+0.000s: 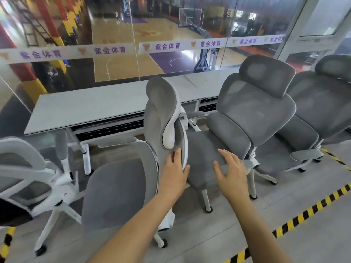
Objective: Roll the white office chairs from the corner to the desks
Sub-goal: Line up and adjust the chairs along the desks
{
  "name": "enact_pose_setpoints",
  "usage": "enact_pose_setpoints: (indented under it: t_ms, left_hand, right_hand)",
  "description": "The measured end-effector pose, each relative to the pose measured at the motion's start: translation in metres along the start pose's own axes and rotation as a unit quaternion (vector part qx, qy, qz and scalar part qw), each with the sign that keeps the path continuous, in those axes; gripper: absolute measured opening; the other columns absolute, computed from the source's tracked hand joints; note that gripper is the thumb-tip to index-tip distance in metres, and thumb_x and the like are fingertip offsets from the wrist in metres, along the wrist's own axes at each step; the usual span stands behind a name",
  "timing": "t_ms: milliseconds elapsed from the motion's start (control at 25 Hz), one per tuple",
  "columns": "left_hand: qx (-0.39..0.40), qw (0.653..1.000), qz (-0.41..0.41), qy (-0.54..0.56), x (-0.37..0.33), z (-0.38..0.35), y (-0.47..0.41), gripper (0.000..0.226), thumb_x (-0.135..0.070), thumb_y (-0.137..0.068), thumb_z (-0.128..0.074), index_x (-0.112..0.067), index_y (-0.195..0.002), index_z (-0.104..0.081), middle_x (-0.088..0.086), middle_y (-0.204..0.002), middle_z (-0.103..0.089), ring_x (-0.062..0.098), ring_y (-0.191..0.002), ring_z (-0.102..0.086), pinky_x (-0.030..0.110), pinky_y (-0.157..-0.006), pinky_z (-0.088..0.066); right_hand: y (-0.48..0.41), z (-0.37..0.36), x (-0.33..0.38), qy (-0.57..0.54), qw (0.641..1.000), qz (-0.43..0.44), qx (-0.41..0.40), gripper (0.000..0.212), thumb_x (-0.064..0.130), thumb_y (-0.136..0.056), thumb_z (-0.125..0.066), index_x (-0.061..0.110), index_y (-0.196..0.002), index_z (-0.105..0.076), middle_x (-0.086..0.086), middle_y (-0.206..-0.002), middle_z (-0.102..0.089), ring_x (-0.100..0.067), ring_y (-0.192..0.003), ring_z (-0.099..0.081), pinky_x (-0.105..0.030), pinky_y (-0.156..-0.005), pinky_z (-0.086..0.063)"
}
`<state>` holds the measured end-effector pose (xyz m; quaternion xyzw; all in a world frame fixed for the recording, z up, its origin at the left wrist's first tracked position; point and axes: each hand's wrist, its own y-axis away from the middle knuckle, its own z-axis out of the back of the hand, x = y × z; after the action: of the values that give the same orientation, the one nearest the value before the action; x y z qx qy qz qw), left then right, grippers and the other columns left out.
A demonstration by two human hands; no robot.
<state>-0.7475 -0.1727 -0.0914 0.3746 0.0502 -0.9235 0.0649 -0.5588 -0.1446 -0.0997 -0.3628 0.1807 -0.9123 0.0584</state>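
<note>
Grey mesh and white plastic make up the office chair with the tall headrest at the middle of the scene, seen from its side, its backrest edge turned toward the camera and its seat lying to the left. The left hand grips the white rim of that backrest just below the headrest, fingers curled over the edge and the thumb on the right side of it. The right hand hangs just right of it, fingers spread apart and slightly bent, above the front of the grey padded seat of a second grey mesh chair; whether the palm touches the cushion cannot be told. That second chair faces the camera, its back toward the long pale grey desk that runs from left to right along the far side. A third grey mesh chair stands just beside it at the far right, also facing the camera. At the near left edge a fourth white-framed chair shows its back frame and white star base. The held chair stands near the desk, its armrest close under the desktop edge. Behind the desk a glass wall carries a white banner with purple characters. Yellow-and-black hazard tape crosses the grey concrete floor at the near right.
</note>
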Motion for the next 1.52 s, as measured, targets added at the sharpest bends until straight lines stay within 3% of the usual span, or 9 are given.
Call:
enact_pose_setpoints:
  t_ms: [200,320,520,560,680,760,920,1080,1520]
  left_hand:
    - [-0.028,0.998,0.043,-0.023,-0.014,-0.006,0.025,0.059,-0.025,-0.105,-0.044,-0.021,-0.158,-0.018,0.006,-0.153,-0.037,0.026,-0.13,-0.046,0.035,-0.104,-0.04]
    - [-0.015,0.997,0.059,-0.039,-0.006,0.003,0.064,0.059,-0.026,-0.105,-0.044,-0.033,-0.157,-0.018,-0.003,-0.151,-0.042,0.02,-0.13,-0.046,0.036,-0.105,-0.041]
    - [-0.067,0.992,0.087,-0.064,0.017,0.04,0.146,0.054,-0.014,-0.096,-0.054,-0.039,-0.143,-0.044,-0.018,-0.141,-0.052,0.003,-0.13,-0.047,0.02,-0.104,-0.039]
    - [-0.086,0.989,0.089,-0.079,0.022,0.047,0.16,0.05,-0.016,-0.093,-0.055,-0.039,-0.137,-0.049,-0.018,-0.133,-0.058,0.004,-0.124,-0.052,0.019,-0.099,-0.041]
    - [-0.165,0.969,0.125,-0.132,0.032,0.063,0.195,0.022,-0.044,-0.092,-0.055,-0.039,-0.112,-0.053,-0.018,-0.104,-0.064,0.011,-0.097,-0.061,0.04,-0.088,-0.049]
    - [-0.222,0.946,0.16,-0.175,0.036,0.067,0.207,0.03,-0.06,-0.09,-0.051,-0.033,-0.102,-0.052,-0.014,-0.095,-0.062,0.016,-0.088,-0.059,0.042,-0.086,-0.047]
    - [-0.285,0.916,0.148,-0.241,0.054,0.064,0.229,0.043,-0.066,-0.09,-0.052,-0.028,-0.108,-0.057,-0.008,-0.104,-0.057,0.02,-0.102,-0.055,0.049,-0.105,-0.039]
    - [-0.312,0.93,0.099,-0.17,0.086,0.083,0.248,0.045,-0.065,-0.088,-0.059,-0.026,-0.112,-0.061,-0.01,-0.108,-0.054,0.014,-0.114,-0.05,0.046,-0.124,-0.01]
    - [-0.26,0.955,0.039,-0.138,0.143,0.138,0.221,0.053,-0.07,-0.085,-0.056,-0.024,-0.11,-0.06,-0.006,-0.105,-0.053,0.019,-0.113,-0.05,0.055,-0.118,-0.02]
  right_hand:
    - [-0.023,0.009,-0.031,-0.028,0.993,0.052,0.1,0.042,0.029,-0.097,-0.062,0.027,-0.139,-0.056,0.005,-0.141,-0.057,-0.021,-0.129,-0.047,-0.035,-0.107,-0.033]
    - [-0.025,0.011,-0.038,-0.058,0.985,0.073,0.147,0.042,0.029,-0.098,-0.06,0.027,-0.14,-0.055,0.005,-0.141,-0.056,-0.021,-0.131,-0.046,-0.04,-0.11,-0.035]
    - [-0.027,0.001,-0.011,-0.095,0.971,0.11,0.191,0.042,0.026,-0.1,-0.057,0.022,-0.141,-0.053,-0.002,-0.142,-0.056,-0.027,-0.131,-0.045,-0.046,-0.111,-0.037]
    - [-0.027,-0.001,-0.004,-0.105,0.969,0.117,0.188,0.041,0.023,-0.1,-0.056,0.021,-0.14,-0.054,-0.003,-0.14,-0.056,-0.029,-0.13,-0.046,-0.046,-0.11,-0.037]
    - [-0.022,-0.007,0.019,-0.127,0.968,0.139,0.164,0.037,0.018,-0.101,-0.051,0.018,-0.137,-0.055,-0.006,-0.135,-0.059,-0.031,-0.125,-0.049,-0.046,-0.106,-0.039]
    - [-0.02,-0.01,0.032,-0.12,0.97,0.148,0.153,0.035,0.016,-0.101,-0.048,0.017,-0.136,-0.056,-0.007,-0.134,-0.06,-0.033,-0.124,-0.05,-0.049,-0.105,-0.041]
    - [-0.007,-0.02,0.047,-0.062,0.961,0.179,0.201,0.029,0.017,-0.1,-0.047,0.013,-0.125,-0.062,-0.01,-0.13,-0.064,-0.037,-0.119,-0.054,-0.052,-0.1,-0.045]
    - [0.035,-0.022,0.039,-0.021,0.957,0.238,0.162,0.038,0.04,-0.097,-0.041,0.012,-0.099,-0.066,-0.01,-0.113,-0.068,-0.036,-0.116,-0.056,-0.051,-0.1,-0.044]
    - [0.075,-0.035,0.063,-0.006,0.969,0.211,0.131,0.066,0.066,-0.091,-0.049,0.009,-0.123,-0.061,-0.009,-0.133,-0.058,-0.028,-0.138,-0.04,-0.052,-0.119,-0.03]
